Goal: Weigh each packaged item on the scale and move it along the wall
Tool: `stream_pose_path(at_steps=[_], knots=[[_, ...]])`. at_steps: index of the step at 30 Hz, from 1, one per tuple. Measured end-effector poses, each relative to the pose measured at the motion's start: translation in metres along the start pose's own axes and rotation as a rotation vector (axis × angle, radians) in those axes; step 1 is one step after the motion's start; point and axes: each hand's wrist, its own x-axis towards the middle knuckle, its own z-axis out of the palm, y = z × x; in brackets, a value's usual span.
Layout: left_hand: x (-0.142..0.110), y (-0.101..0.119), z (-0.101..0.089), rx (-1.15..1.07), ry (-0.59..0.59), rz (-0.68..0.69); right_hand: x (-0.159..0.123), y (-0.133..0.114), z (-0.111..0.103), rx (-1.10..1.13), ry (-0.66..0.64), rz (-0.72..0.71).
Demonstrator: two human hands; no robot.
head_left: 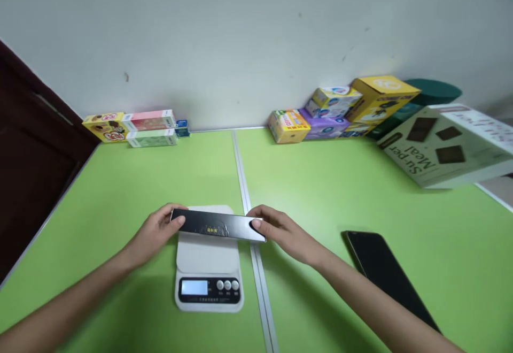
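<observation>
A long, slim black box (216, 225) with small gold lettering is held level just above a white kitchen scale (208, 259). My left hand (154, 233) grips the box's left end, fingers curled around it. My right hand (276, 231) pinches the right end, thumb on top. I cannot tell whether the box touches the scale's platform. The scale's display (194, 287) and three buttons face me at its near edge.
A black phone (387, 273) lies flat on the green table (120, 192) to my right. Small cartons (132, 127) line the wall at back left. More boxes (340, 109) and a large white "Super Meal" box (449, 144) stand at back right.
</observation>
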Motion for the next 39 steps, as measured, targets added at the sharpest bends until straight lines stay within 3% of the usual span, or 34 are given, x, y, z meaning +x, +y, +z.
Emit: stream_pose_path(at_steps=[3, 6, 10, 16, 20, 23, 26, 32, 39], knots=[[-0.009, -0.024, 0.001, 0.011, 0.074, -0.015, 0.009, -0.001, 0.013, -0.132, -0.007, 0.064], [-0.01, -0.038, -0.001, 0.201, 0.171, 0.065, 0.008, -0.002, 0.012, -0.305, 0.073, 0.111], [-0.012, -0.053, -0.012, 0.387, 0.089, 0.145, -0.005, -0.002, 0.005, -0.402, 0.127, 0.113], [-0.007, -0.069, -0.016, 0.245, -0.026, 0.184, -0.01, -0.003, 0.015, -0.608, 0.036, 0.007], [0.006, -0.064, -0.024, 0.103, -0.002, 0.23, 0.008, -0.018, 0.01, -0.674, -0.002, -0.015], [0.022, -0.059, -0.042, -0.005, 0.061, 0.212, 0.036, -0.033, 0.008, -0.639, 0.068, 0.007], [0.043, -0.064, -0.069, -0.064, 0.18, 0.216, 0.079, -0.041, 0.019, -0.546, 0.133, 0.011], [0.088, -0.093, -0.126, 0.1, 0.366, 0.071, 0.179, -0.038, 0.059, -0.359, 0.147, -0.037], [0.142, -0.113, -0.178, 0.134, 0.503, 0.09, 0.267, -0.044, 0.08, -0.378, 0.271, -0.122]])
